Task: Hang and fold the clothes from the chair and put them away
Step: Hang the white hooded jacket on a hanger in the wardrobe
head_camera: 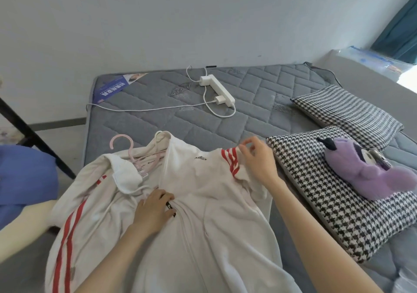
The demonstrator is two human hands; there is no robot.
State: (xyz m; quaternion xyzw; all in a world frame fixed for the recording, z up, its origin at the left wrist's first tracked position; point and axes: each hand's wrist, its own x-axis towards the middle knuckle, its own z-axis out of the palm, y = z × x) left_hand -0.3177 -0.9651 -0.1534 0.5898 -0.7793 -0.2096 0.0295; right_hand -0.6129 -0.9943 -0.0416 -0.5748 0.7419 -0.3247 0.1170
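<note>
A white hooded zip jacket (203, 213) with red sleeve stripes lies face up on the grey mattress (180, 116). A pink plastic hanger (130, 150) sits inside its collar, with the hook sticking out past the hood at the upper left. My left hand (155, 209) lies on the jacket's chest at the zip line, fingers curled around the fabric near a small black piece. My right hand (257, 159) is at the right shoulder by the red stripes, thumb and forefinger pinching the cloth there.
A white power strip (220, 89) with chargers and cables lies further up the mattress. Two houndstooth pillows (316, 191) lie to the right, with a purple plush toy (370, 170) on the nearer one. A blue cloth (24, 175) and a black rod (33, 137) are at the left.
</note>
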